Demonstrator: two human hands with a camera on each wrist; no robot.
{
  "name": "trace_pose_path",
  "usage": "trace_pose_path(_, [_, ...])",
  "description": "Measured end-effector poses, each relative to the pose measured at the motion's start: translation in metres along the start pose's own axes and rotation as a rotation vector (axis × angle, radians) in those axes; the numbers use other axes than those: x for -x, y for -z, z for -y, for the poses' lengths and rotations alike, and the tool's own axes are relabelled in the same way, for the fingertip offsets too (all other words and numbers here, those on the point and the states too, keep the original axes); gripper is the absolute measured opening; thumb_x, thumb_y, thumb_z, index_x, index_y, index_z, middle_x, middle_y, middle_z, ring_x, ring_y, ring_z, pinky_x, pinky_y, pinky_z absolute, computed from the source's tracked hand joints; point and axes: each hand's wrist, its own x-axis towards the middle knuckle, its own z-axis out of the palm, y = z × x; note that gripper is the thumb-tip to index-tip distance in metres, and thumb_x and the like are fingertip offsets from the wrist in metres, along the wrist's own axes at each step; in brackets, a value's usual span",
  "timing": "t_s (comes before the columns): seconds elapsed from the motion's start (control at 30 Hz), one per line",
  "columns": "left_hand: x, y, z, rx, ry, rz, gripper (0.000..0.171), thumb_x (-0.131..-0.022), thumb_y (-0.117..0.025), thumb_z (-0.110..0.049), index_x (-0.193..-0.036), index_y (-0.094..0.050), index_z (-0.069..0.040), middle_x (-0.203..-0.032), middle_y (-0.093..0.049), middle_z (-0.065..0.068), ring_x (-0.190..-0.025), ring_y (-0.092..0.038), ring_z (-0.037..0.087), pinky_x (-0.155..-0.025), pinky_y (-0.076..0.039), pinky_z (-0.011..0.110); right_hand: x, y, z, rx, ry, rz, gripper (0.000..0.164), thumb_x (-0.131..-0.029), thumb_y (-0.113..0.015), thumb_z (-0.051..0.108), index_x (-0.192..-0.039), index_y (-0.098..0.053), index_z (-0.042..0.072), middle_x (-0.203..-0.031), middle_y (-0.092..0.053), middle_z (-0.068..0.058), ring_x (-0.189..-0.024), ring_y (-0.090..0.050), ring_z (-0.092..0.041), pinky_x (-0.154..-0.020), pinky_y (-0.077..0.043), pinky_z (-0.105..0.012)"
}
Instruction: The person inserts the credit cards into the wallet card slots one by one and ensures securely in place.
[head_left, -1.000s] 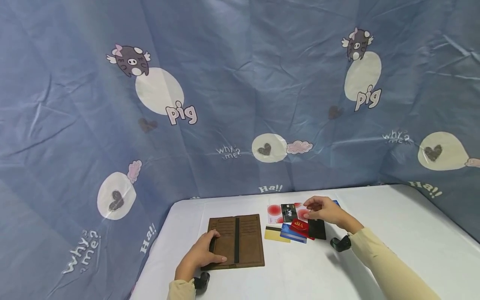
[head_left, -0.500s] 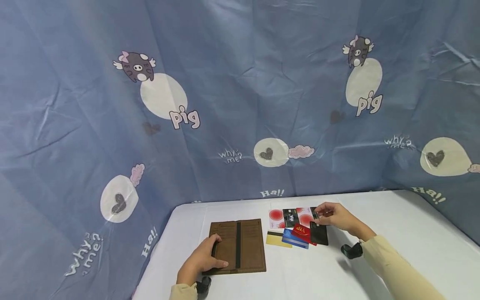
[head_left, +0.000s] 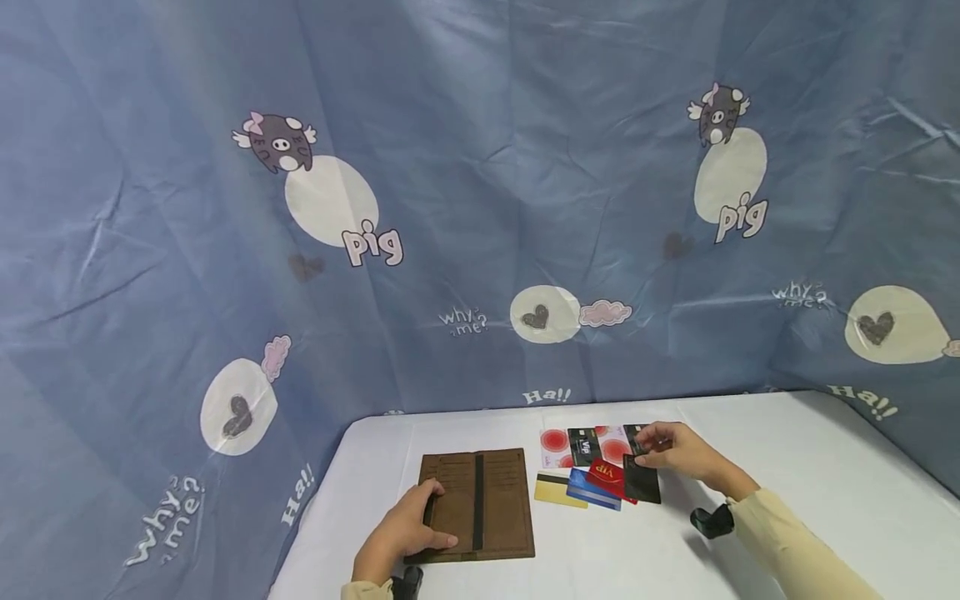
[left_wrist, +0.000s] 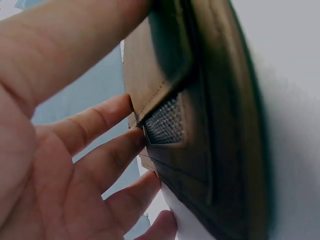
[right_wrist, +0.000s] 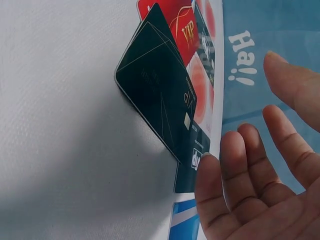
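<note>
A brown wallet (head_left: pixel 506 512) lies unfolded on the table, a dark band down its middle. My left hand (head_left: pixel 405 529) rests at its left side, thumb over the inner face. In the left wrist view, fairly straight fingertips touch the edge of the wallet (left_wrist: pixel 220 100). Above the right end of the cards is my right hand (head_left: pixel 678 454), fingers apart and holding nothing. Closest to it are a black card (right_wrist: pixel 155 85) in front and another black card (right_wrist: pixel 187 175) behind. A red VIP card (head_left: pixel 606 475) lies partly under the front black one.
Left of the red card, a blue card (head_left: pixel 592 492) overlaps a yellow card (head_left: pixel 557 490). The back row has pink-circled cards (head_left: pixel 555 448) and a black Vip card (head_left: pixel 585 447). Another blue card (right_wrist: pixel 182 227) lies at the right end. A patterned blue curtain (head_left: pixel 480 208) hangs behind the table.
My right hand has moved right along the back row, uncovering more of the second pink-circled card and the black card beside it. My left hand stays on the wallet. The head view has tilted slightly upward.
</note>
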Motion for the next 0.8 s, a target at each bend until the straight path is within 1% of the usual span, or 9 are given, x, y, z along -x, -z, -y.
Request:
trace_pose_path(0.17, [-0.001,0.003,0.000,-0.009,0.021,-0.019,0.072,-0.067,-0.092,-0.026,-0.125,-0.053,-0.011,-0.136,-0.052,0.025,-0.126,-0.049,0.049,-0.097,-0.043,0.067,-0.006,0.003,0.003,0.002,0.028,0.020,0.044,-0.079,-0.082,0.019,-0.114,-0.064,-0.003,-0.101,-0.066,-0.010,-0.089,-0.058,-0.021,-0.075,-0.051,-0.030])
trace_pose_path(0.33, [-0.004,0.003,-0.001,0.005,0.021,-0.023,0.073,-0.066,-0.092,-0.025,-0.126,-0.053,-0.010,-0.136,-0.052,0.026,-0.126,-0.049,0.049,-0.098,-0.043,0.066,-0.008,0.006,0.001,0.003,0.015,0.013,0.043,-0.079,-0.082,0.017,-0.114,-0.064,-0.003,-0.103,-0.066,-0.012,-0.090,-0.059,-0.021,-0.076,-0.052,-0.029])
trace_pose_path(0.43, [-0.006,0.002,-0.001,0.005,0.027,-0.018,0.072,-0.066,-0.093,-0.025,-0.125,-0.053,-0.011,-0.135,-0.052,0.025,-0.124,-0.051,0.048,-0.098,-0.043,0.065,-0.007,0.007,-0.001,-0.004,0.006,0.017,0.045,-0.080,-0.082,0.018,-0.115,-0.063,-0.003,-0.104,-0.066,-0.013,-0.090,-0.059,-0.021,-0.075,-0.053,-0.028])
trace_pose_path(0.57, [-0.006,0.000,-0.001,0.008,0.033,-0.016,0.071,-0.066,-0.093,-0.025,-0.124,-0.053,-0.011,-0.133,-0.053,0.023,-0.122,-0.053,0.046,-0.097,-0.045,0.064,-0.004,0.006,-0.003,-0.019,0.013,0.021,0.042,-0.081,-0.081,0.016,-0.114,-0.063,-0.004,-0.103,-0.066,-0.014,-0.088,-0.060,-0.019,-0.074,-0.053,-0.026])
trace_pose_path(0.67, [-0.005,-0.001,-0.002,0.003,0.033,-0.019,0.071,-0.066,-0.093,-0.025,-0.123,-0.054,-0.012,-0.132,-0.054,0.023,-0.121,-0.054,0.045,-0.096,-0.045,0.064,0.000,0.005,-0.005,-0.043,0.036,0.029,0.041,-0.082,-0.079,0.014,-0.114,-0.062,-0.006,-0.103,-0.067,-0.017,-0.087,-0.060,-0.017,-0.072,-0.053,-0.024])
trace_pose_path(0.8, [-0.004,-0.003,-0.002,-0.004,0.043,-0.025,0.071,-0.065,-0.093,-0.025,-0.123,-0.054,-0.012,-0.131,-0.055,0.021,-0.120,-0.054,0.044,-0.097,-0.045,0.064,0.004,0.004,-0.011,-0.064,0.051,0.037,0.044,-0.082,-0.080,0.013,-0.116,-0.061,-0.008,-0.104,-0.066,-0.020,-0.086,-0.058,-0.017,-0.070,-0.052,-0.022])
